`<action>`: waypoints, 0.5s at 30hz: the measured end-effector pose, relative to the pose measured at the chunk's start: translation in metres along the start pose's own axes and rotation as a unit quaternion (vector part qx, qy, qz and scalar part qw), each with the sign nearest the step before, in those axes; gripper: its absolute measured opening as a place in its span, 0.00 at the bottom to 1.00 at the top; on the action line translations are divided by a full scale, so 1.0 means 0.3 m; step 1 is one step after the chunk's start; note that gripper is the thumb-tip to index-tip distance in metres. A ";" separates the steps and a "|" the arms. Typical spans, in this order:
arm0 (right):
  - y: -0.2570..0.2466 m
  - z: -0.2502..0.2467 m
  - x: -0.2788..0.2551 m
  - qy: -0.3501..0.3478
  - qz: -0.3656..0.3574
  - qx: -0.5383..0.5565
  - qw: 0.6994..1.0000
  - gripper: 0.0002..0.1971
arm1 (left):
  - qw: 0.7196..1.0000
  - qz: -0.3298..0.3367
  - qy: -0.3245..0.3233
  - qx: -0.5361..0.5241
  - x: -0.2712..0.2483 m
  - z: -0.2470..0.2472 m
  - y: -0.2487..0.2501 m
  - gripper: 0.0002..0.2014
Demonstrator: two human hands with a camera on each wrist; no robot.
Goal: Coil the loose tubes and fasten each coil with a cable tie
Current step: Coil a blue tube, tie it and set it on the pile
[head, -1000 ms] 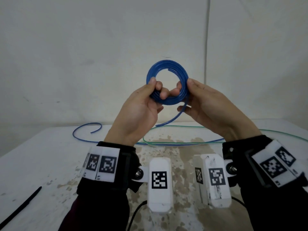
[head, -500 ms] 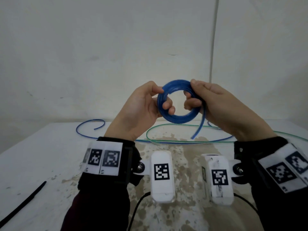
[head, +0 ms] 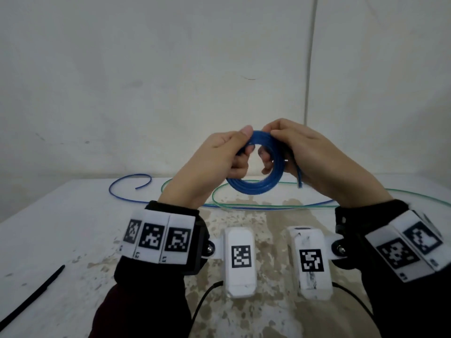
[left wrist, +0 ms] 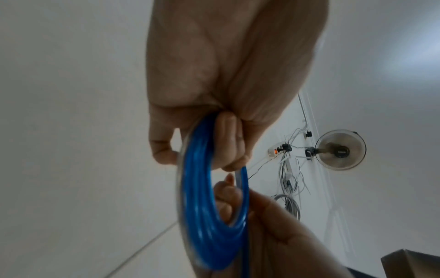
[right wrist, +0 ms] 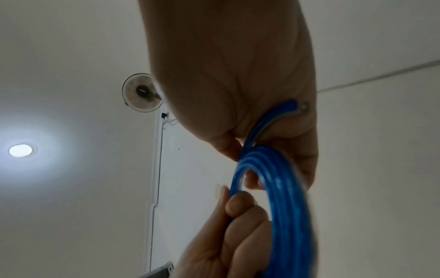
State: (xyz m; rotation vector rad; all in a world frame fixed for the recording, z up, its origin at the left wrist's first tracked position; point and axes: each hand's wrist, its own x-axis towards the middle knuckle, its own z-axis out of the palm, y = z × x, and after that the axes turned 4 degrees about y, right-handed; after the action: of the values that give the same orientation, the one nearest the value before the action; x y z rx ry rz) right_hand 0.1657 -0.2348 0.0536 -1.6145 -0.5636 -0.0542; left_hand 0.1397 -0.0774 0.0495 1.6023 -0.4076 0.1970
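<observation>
White worktop (head: 61, 228), loose tubes lying behind.
Blue coil (head: 258, 186) held up, grasped by left hand (head: 214, 162) and right hand (head: 314, 154).

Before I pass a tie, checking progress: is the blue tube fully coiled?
Nearly: the blue coil is held by both hands, left hand, right hand, with a short end hanging loose.
</observation>
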 end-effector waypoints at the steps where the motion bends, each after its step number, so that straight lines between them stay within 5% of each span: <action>1: 0.000 -0.007 -0.001 -0.015 -0.005 0.003 1.000 0.15 | 1.000 0.014 0.020 -0.018 0.003 -0.008 0.002 0.19; 7: 0.007 -0.009 -0.005 -0.095 0.012 0.063 0.993 0.18 | 0.986 0.077 0.108 -0.099 0.013 -0.033 0.007 0.19; 15: 0.013 0.046 0.013 -0.076 0.051 0.243 0.966 0.21 | 0.973 0.091 0.159 -0.138 0.012 0.023 0.016 0.19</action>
State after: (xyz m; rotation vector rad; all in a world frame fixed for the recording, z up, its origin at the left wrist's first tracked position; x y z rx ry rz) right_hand 0.1666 -0.2206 0.0494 -1.1700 -0.5588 0.2686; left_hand 0.1404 -0.0851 0.0547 1.2342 -0.3151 0.5084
